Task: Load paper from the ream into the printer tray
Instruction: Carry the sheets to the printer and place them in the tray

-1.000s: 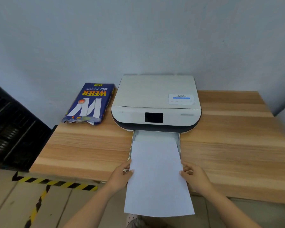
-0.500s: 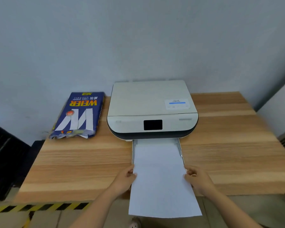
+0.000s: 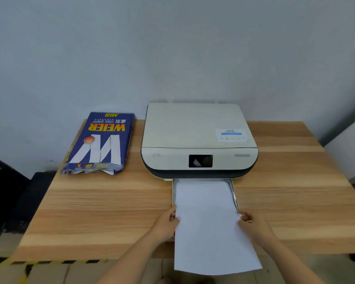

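A white printer [image 3: 197,138] stands at the back of the wooden table [image 3: 103,206] with its paper tray [image 3: 234,193] pulled out toward me. A stack of white paper [image 3: 209,226] lies with its far end inside the tray and its near end hanging past the table's front edge. My left hand [image 3: 166,224] grips the paper's left edge and my right hand [image 3: 252,224] grips its right edge, both just in front of the tray. The blue ream wrapper [image 3: 103,142], torn open at its near end, lies left of the printer.
A grey wall rises right behind the printer and ream. Dark black objects [image 3: 2,197] stand off the table's left side. Yellow-and-black hazard tape [image 3: 49,262] runs on the floor below the front edge. A white surface [image 3: 348,148] sits at the far right.
The paper has slid farther into the tray, and both hands moved forward with it. My head view shifted right and drew closer.
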The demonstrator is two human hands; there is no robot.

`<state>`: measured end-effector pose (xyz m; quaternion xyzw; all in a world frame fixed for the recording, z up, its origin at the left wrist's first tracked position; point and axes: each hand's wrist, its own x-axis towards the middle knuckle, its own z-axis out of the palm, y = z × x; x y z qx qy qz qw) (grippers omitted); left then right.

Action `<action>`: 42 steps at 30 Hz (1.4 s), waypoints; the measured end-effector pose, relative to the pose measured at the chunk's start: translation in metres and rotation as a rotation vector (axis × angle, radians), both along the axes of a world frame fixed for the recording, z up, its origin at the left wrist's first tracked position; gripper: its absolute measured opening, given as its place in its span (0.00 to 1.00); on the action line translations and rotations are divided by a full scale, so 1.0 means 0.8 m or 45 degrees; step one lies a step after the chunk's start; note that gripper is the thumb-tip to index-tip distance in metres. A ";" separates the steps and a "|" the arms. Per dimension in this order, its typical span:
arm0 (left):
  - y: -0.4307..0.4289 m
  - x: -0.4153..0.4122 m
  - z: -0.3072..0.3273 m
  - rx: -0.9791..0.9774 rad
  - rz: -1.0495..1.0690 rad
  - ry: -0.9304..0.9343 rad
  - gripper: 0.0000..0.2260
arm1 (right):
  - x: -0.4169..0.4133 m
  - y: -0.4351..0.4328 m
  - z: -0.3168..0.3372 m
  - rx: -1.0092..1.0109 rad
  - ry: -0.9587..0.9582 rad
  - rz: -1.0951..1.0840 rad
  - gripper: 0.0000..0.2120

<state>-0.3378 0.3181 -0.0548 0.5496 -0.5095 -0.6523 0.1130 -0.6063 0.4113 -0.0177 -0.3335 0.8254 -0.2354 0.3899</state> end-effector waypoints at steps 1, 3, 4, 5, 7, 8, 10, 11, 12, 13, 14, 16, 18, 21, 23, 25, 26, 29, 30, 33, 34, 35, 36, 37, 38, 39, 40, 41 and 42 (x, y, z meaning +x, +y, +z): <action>0.001 0.000 0.000 0.001 0.005 -0.001 0.20 | -0.003 -0.001 -0.001 0.009 -0.012 0.009 0.18; 0.005 0.000 0.005 0.019 0.018 -0.007 0.20 | -0.009 -0.001 0.000 0.030 -0.035 0.014 0.18; 0.009 0.000 0.004 0.010 0.009 -0.013 0.21 | -0.012 0.000 0.000 0.034 -0.044 0.014 0.18; 0.012 0.001 0.003 -0.013 -0.007 -0.025 0.22 | -0.015 0.000 -0.001 0.032 -0.050 0.015 0.18; 0.019 0.002 0.002 -0.044 -0.026 -0.061 0.23 | -0.019 0.000 0.000 0.021 -0.061 0.020 0.19; 0.021 0.002 0.001 -0.054 -0.027 -0.064 0.24 | -0.020 0.000 -0.001 0.009 -0.069 0.021 0.19; 0.022 0.001 0.003 -0.088 -0.014 -0.033 0.23 | -0.022 -0.002 0.001 -0.029 -0.073 0.033 0.18; 0.021 -0.001 0.007 -0.101 0.010 -0.014 0.22 | -0.022 -0.004 0.002 -0.052 -0.069 0.042 0.17; 0.019 -0.002 0.012 -0.100 0.043 0.009 0.21 | -0.022 -0.005 0.005 -0.073 -0.070 0.044 0.16; 0.016 -0.003 0.014 -0.110 0.067 0.030 0.21 | -0.022 -0.008 0.005 -0.101 -0.076 0.040 0.16; 0.012 -0.003 0.015 -0.134 0.079 0.033 0.21 | -0.023 -0.011 0.006 -0.118 -0.084 0.030 0.16; 0.005 -0.003 0.017 -0.190 0.075 0.010 0.21 | -0.024 -0.016 0.002 -0.111 -0.096 0.017 0.16; -0.001 -0.004 0.016 -0.201 0.076 -0.006 0.20 | -0.025 -0.021 -0.003 -0.066 -0.133 0.018 0.17; -0.003 -0.009 0.013 -0.197 0.097 -0.044 0.19 | -0.027 -0.029 -0.011 -0.022 -0.155 0.002 0.18; -0.005 -0.011 0.010 -0.196 0.108 -0.090 0.19 | -0.027 -0.034 -0.015 -0.022 -0.171 -0.048 0.18; -0.007 -0.015 0.010 -0.221 0.126 -0.113 0.18 | -0.026 -0.038 -0.016 -0.048 -0.190 -0.117 0.17; -0.008 -0.017 0.010 -0.229 0.150 -0.122 0.18 | -0.025 -0.041 -0.015 -0.065 -0.193 -0.148 0.16; -0.006 -0.020 0.011 -0.239 0.210 -0.126 0.19 | -0.022 -0.045 -0.015 -0.116 -0.201 -0.193 0.16; -0.004 -0.019 0.012 -0.254 0.210 -0.141 0.19 | -0.021 -0.045 -0.014 -0.114 -0.195 -0.194 0.16; 0.004 -0.013 0.006 -0.256 0.201 -0.197 0.20 | -0.019 -0.036 -0.020 -0.083 -0.182 -0.148 0.18; 0.007 -0.012 0.005 -0.246 0.192 -0.204 0.21 | -0.017 -0.032 -0.021 -0.067 -0.170 -0.121 0.18; 0.009 -0.011 0.003 -0.247 0.186 -0.211 0.21 | -0.016 -0.027 -0.023 -0.064 -0.155 -0.099 0.18; 0.010 -0.011 0.003 -0.259 0.191 -0.218 0.21 | -0.014 -0.024 -0.023 -0.058 -0.135 -0.089 0.18; 0.011 -0.011 0.005 -0.280 0.202 -0.227 0.21 | -0.014 -0.021 -0.023 -0.067 -0.119 -0.090 0.18; 0.012 -0.011 0.008 -0.308 0.216 -0.227 0.21 | -0.013 -0.020 -0.022 -0.072 -0.103 -0.095 0.19; 0.012 -0.011 0.010 -0.312 0.218 -0.217 0.21 | -0.013 -0.020 -0.022 -0.080 -0.090 -0.104 0.21; 0.013 -0.011 0.012 -0.299 0.209 -0.193 0.23 | -0.013 -0.020 -0.019 -0.077 -0.084 -0.111 0.22; 0.013 -0.010 0.012 -0.272 0.194 -0.178 0.24 | -0.013 -0.021 -0.018 -0.074 -0.089 -0.117 0.23; 0.013 -0.009 0.012 -0.247 0.178 -0.163 0.25 | -0.014 -0.021 -0.017 -0.063 -0.101 -0.116 0.24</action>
